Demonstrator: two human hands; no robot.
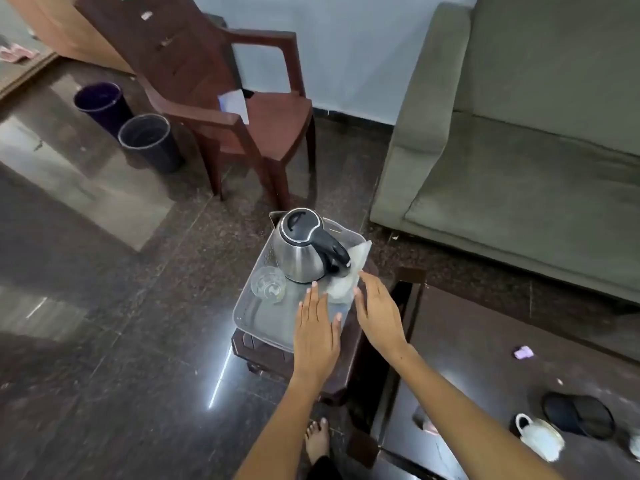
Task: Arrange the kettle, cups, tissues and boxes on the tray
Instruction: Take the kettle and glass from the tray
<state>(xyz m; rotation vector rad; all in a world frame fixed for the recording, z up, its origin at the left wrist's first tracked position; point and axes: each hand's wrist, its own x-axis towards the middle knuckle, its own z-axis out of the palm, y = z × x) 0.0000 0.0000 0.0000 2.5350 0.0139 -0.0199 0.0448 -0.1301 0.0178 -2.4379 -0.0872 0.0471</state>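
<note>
Both hands are flat and open, holding nothing: left hand [317, 327] and right hand [375, 308] flank the tissues [343, 280] on the tray [258, 315], beside the kettle [304, 247]. Square the tissues against the tray wall with light palm pressure; avoid nudging the glass [268, 284].

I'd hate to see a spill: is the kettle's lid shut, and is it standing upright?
Both. The kettle stands upright on the tray, its black lid sitting flush in the rim. Whether there is water inside cannot be told.

A brown chair [242, 109] and grey-green sofa [519, 140] stand on dark speckled floor [104, 375] against a pale wall [346, 46].
</note>
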